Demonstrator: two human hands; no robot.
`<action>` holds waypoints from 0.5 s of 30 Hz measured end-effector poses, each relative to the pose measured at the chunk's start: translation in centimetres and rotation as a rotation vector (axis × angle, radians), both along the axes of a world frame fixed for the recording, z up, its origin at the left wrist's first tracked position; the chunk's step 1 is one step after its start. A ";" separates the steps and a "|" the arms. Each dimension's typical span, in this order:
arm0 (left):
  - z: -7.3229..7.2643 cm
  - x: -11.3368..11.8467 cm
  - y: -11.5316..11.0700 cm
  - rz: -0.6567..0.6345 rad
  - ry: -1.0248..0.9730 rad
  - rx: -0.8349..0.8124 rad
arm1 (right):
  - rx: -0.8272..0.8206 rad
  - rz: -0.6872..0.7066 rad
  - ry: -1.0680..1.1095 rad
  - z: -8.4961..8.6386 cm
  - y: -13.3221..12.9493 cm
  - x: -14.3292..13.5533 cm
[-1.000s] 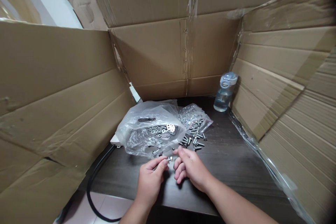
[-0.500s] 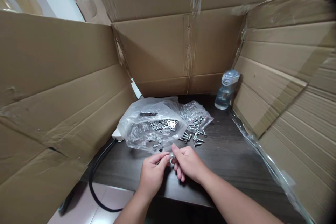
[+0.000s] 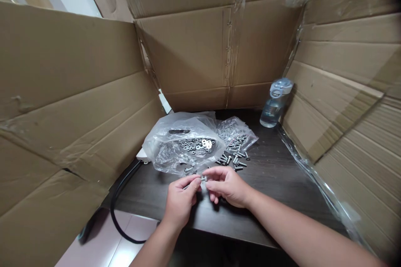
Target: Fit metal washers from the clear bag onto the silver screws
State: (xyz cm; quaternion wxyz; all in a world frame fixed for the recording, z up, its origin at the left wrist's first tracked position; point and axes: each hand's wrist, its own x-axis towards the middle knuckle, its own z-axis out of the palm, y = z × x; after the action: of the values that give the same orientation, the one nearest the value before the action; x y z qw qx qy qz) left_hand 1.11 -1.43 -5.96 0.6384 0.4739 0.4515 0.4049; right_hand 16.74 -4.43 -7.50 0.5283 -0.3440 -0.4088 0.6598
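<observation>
My left hand point(image 3: 180, 201) and my right hand point(image 3: 226, 185) meet over the near part of a dark wooden table point(image 3: 275, 183). Between their fingertips sits a small silver bolt point(image 3: 203, 178); the left thumb and forefinger pinch its shaft, and the right fingers close on its head end, where a nut or washer seems to sit. Just beyond lies a clear plastic bag point(image 3: 175, 150) with a small heap of nuts and washers point(image 3: 197, 145) on it. To its right, loose bolts point(image 3: 233, 157) spill from a smaller bag point(image 3: 233, 130).
Cardboard walls point(image 3: 72, 91) enclose the table on the left, back and right. A clear water bottle point(image 3: 275, 102) stands at the back right corner. A black cable point(image 3: 120, 200) drops off the table's left edge toward the tiled floor.
Both hands stay together on the small bolt, and the right fingers have shifted their hold at its end. The view has drifted slightly, so everything sits a little higher in frame.
</observation>
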 end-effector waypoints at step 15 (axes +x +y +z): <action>0.2 0.5 -0.3 0.096 0.061 0.065 | -0.121 -0.059 -0.095 0.7 0.4 -0.8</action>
State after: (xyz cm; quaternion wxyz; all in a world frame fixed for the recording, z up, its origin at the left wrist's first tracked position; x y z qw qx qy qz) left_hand 1.64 -1.68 -5.76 0.5885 0.4842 0.4798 0.4347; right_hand 15.94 -4.05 -6.82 0.5059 -0.4179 -0.3826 0.6505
